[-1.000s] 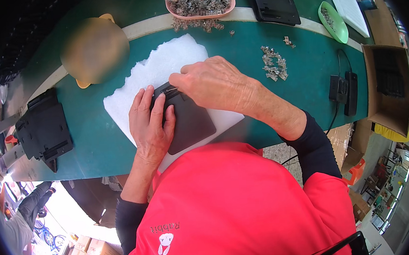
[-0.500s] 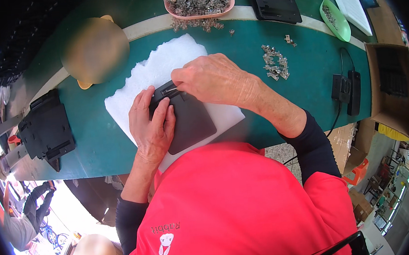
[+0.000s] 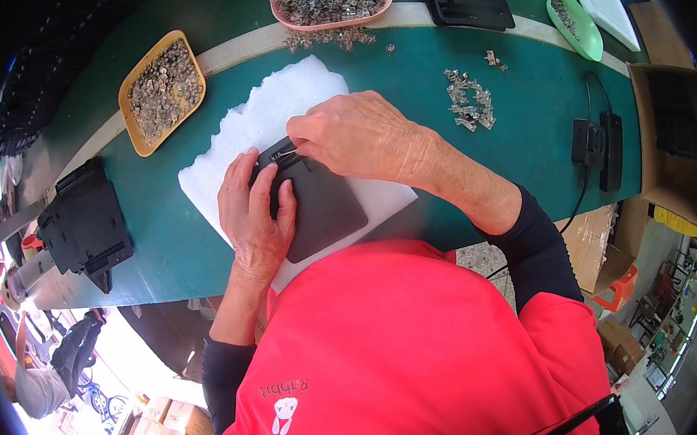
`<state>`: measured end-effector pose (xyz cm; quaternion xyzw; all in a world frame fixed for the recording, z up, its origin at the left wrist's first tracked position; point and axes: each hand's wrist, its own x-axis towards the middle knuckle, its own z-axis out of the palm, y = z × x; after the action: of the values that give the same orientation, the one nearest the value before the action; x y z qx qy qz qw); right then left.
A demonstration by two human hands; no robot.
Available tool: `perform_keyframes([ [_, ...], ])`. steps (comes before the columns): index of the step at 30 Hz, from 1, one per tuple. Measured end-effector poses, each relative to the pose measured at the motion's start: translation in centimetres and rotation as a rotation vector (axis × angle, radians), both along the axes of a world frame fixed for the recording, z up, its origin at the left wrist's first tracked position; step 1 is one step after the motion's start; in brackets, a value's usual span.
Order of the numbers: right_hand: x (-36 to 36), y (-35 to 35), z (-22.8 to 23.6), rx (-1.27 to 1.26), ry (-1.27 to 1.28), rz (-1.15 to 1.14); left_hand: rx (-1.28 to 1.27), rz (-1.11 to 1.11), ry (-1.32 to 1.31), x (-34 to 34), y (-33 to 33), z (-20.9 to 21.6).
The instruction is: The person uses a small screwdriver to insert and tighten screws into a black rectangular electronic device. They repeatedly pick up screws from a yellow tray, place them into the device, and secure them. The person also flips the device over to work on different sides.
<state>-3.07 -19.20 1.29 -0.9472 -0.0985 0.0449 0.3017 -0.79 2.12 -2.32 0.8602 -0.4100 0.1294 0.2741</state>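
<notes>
A flat black plastic panel [image 3: 324, 211] lies tilted on a sheet of white foam [image 3: 295, 88] in front of me. My left hand [image 3: 255, 216] holds the panel by its left side, its fingers apart and the tips beside a recessed slot [image 3: 282, 153] at the far end. Over that same end, my right hand [image 3: 355, 132] is closed in a pinch on a thin metal tool [image 3: 286, 153]. Only the tip of the tool shows, at the slot; its kind is hidden by my fingers.
Small metal parts fill a pink tray [image 3: 275, 11], a yellow tray [image 3: 126, 112] and a green tray [image 3: 591, 43]. More metal clips [image 3: 470, 100] lie loose at right. Black plastic housings [image 3: 86, 224] sit at left and far back. A power adapter [image 3: 590, 144] stands near a cardboard box [image 3: 678, 194].
Both hands stay at the panel's far end, with only slight finger shifts. The tool tip remains at the slot. The surroundings shift slightly in the picture.
</notes>
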Motion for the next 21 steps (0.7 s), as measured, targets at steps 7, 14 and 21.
perform_keyframes([
  [7,-0.24,0.04,-0.50,-0.014,-0.152,0.014,0.050,0.031,0.033,-0.22,-0.24,0.45],
  [14,0.01,-0.19,-0.05,-0.031,-0.082,0.031,0.061,0.023,0.034,-0.12,-0.28,0.32],
  [21,-0.68,-0.17,0.45,-0.052,-0.104,-0.015,0.153,0.016,-0.048,-0.22,-0.61,0.70],
])
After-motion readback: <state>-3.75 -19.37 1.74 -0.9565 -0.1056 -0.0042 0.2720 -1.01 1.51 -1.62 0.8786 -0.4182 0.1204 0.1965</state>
